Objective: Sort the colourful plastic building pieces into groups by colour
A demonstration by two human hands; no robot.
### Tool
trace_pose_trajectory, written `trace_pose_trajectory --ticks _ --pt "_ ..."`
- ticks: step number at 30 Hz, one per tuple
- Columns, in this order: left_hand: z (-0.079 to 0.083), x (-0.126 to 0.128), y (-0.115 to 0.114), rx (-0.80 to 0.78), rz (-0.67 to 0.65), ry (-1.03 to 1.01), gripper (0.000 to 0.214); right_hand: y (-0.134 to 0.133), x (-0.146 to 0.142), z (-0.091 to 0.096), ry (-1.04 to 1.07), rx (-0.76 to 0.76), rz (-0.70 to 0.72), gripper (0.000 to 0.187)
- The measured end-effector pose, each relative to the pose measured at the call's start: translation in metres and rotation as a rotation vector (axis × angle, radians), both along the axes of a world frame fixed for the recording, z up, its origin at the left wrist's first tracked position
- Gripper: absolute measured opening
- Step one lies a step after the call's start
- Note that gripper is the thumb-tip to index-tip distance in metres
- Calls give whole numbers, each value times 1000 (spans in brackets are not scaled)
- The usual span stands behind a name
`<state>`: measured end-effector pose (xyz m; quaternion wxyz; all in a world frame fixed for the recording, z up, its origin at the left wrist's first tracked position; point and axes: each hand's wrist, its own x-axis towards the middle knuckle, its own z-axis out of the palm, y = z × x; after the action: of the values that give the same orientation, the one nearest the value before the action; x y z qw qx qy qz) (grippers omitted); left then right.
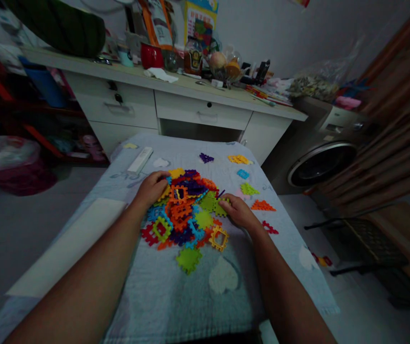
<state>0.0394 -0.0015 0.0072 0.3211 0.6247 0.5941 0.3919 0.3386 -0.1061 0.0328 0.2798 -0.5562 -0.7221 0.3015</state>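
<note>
Resting at the left edge of a mixed pile of plastic pieces (pixel 180 210), my left hand (pixel 153 188) has its fingers bent over the yellow and blue ones; I cannot tell from here whether they grip anything. My right hand (pixel 240 210) is at the pile's right side, its fingers touching a green piece (pixel 222 207), though I can't make out if they are closed on it. The pile sits in the middle of the cloth-covered bench (pixel 176 308), between my hands. A green square (pixel 189 259) lies at its near edge, with a yellow frame (pixel 219 238) to the right of that.

Beyond my right hand I see small single-colour groups, well apart from the pile: purple pieces (pixel 206 157), yellow pieces (pixel 238 159), blue pieces (pixel 242 174), green pieces (pixel 249 189), orange pieces (pixel 263 205) and red pieces (pixel 270 227). On my left are a long white bar (pixel 140 160) and a pale flat sheet (pixel 72 248).
</note>
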Motion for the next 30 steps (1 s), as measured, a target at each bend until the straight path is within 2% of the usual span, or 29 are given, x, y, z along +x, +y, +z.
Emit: trace_pose_trajectory --ticks 9,12,15,18,25,28,30 --pt "1 0 -1 -2 -12 -22 49 1 -7 -2 -210 50 -106 18" --pt "1 0 -1 -10 -10 -4 49 0 -12 -2 -298 73 -120 22" --pt "0 -1 0 -2 -6 5 48 -3 -13 -1 -349 86 -66 32" --pt "-1 -1 1 7 1 11 47 -5 -11 0 -332 104 15 40" --pt "-2 0 2 22 -10 13 46 -4 -14 2 -267 101 121 38" --pt "-4 -1 3 12 -16 -1 48 -7 -14 6 -217 90 100 45" --pt "-5 -1 3 10 -15 -7 49 -9 -8 11 -158 84 16 52"
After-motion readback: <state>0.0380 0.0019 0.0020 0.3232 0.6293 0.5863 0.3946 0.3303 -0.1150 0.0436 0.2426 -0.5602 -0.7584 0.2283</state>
